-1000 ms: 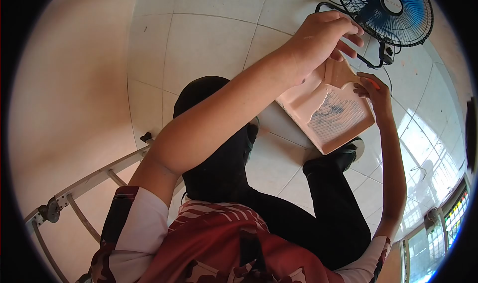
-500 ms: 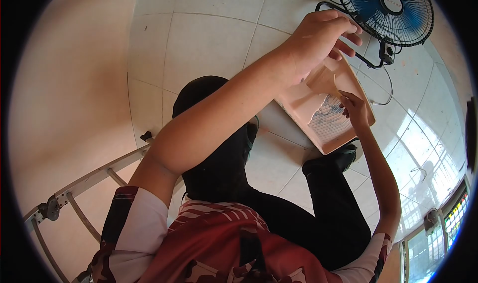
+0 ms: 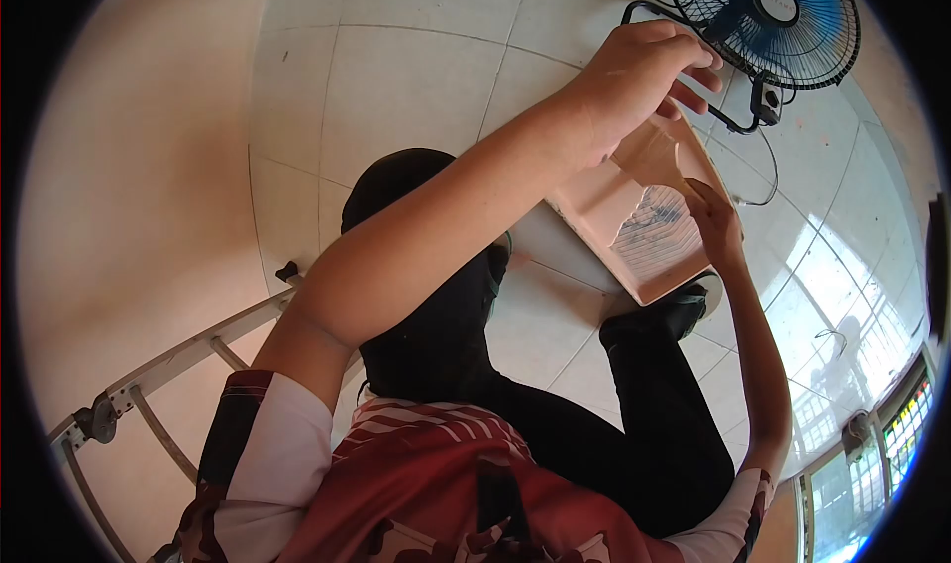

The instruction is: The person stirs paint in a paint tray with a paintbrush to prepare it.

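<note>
A paint tray [image 3: 674, 274] with peach-coloured paint lies on the tiled floor, its ribbed slope partly bare of paint. My right hand [image 3: 715, 218] is closed around the handle of a paintbrush [image 3: 654, 162] whose wide head is over the tray's deeper end. The bristles are the colour of the paint, so their edge is hard to make out. Above the far end of the tray is my left hand [image 3: 659, 68], its fingers loosely bent and apart, with nothing visible in them. My left wrist hides part of the tray's left side.
A blue and black fan [image 3: 778, 3] stands on the floor beyond the tray, its cable [image 3: 776, 172] running along the tray's right. An aluminium ladder [image 3: 193, 345] is at the lower left, near the peach wall [image 3: 139, 197]. My right foot [image 3: 669, 315] is close to the tray's near end.
My right hand has shifted slightly with the paintbrush, turning so its back shows more. The brush head has moved a little within the tray. My left hand has stayed in place.
</note>
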Tool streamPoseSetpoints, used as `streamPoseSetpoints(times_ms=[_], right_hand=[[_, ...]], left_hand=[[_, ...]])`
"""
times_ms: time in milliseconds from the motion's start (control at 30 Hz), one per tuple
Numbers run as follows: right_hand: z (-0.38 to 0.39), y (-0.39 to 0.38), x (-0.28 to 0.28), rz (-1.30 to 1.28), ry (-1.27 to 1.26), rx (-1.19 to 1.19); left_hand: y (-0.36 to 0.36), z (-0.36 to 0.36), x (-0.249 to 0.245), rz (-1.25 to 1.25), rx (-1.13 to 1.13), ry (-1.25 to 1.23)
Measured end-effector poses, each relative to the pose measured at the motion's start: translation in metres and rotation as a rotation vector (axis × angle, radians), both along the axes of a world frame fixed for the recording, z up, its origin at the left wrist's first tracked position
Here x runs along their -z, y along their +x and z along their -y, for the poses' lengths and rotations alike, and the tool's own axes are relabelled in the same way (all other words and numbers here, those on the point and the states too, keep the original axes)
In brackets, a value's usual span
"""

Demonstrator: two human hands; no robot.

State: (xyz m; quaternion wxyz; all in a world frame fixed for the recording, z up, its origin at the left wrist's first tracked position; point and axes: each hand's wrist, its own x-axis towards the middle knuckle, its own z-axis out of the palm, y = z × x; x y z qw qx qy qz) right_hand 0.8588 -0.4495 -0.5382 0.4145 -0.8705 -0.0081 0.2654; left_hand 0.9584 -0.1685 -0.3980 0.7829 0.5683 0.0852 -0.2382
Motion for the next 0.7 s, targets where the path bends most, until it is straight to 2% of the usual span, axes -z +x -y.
streamPoseSetpoints(times_ms=[33, 100, 133, 267, 400, 567, 700], right_hand=[[0.001, 0.005, -0.017, -0.002, -0.002, 0.000], [0.002, 0.011, -0.042, 0.253, -0.134, -0.178], [-0.002, 0.013, -0.057, 0.281, -0.137, -0.164], [-0.009, 0.017, -0.103, 0.162, -0.049, -0.034], [-0.010, 0.014, -0.131, 0.161, -0.059, 0.012], [-0.006, 0.009, -0.152, 0.342, -0.044, -0.018], [-0.016, 0.003, -0.170, 0.363, -0.003, 0.031]], left_hand=[[0.000, 0.001, -0.001, -0.002, 0.000, -0.002], [-0.001, 0.003, -0.002, -0.015, 0.000, -0.006], [-0.001, 0.004, -0.002, -0.017, -0.002, -0.006], [0.000, 0.007, 0.000, -0.044, 0.007, -0.004], [0.000, 0.009, -0.001, -0.041, 0.029, 0.013], [0.001, 0.010, 0.001, -0.054, 0.031, 0.009], [0.002, 0.011, 0.001, -0.049, 0.035, 0.023]])
